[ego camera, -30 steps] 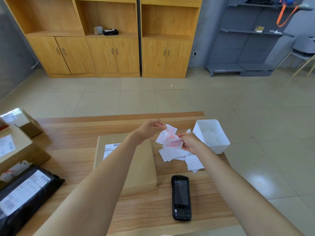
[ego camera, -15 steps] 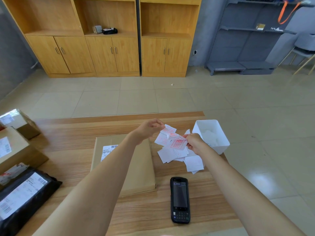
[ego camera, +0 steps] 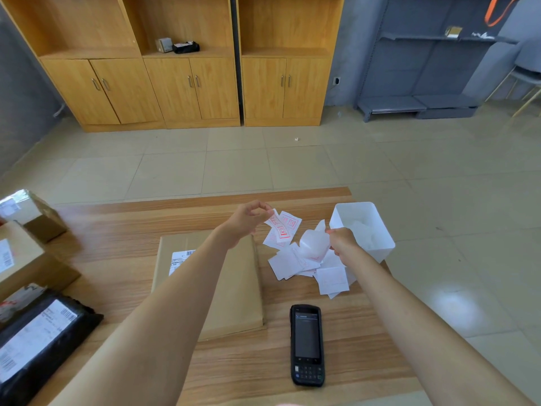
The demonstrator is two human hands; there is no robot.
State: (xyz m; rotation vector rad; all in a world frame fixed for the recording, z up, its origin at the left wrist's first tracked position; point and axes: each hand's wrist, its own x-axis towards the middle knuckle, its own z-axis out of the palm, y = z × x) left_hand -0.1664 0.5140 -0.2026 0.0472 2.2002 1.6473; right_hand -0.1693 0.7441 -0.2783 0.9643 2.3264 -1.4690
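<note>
Left hand (ego camera: pixel 248 219) pinches red-printed label (ego camera: pixel 282 230) by top corner; long axis runs 11 to 5 o'clock. Right hand (ego camera: pixel 342 241) pinches blank backing sheet (ego camera: pixel 314 244). Flat parcel (ego camera: pixel 243 288) at 7 o'clock of label; left hand nearer.

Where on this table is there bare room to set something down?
Bare wood lies between the cardboard boxes and the flat parcel, along the far edge beyond it, and between parcel and scanner near the front. Crowded: between parcel and white bin, where slips pile up, the left hand pinches a sticker and the right hand a white sheet.
</note>
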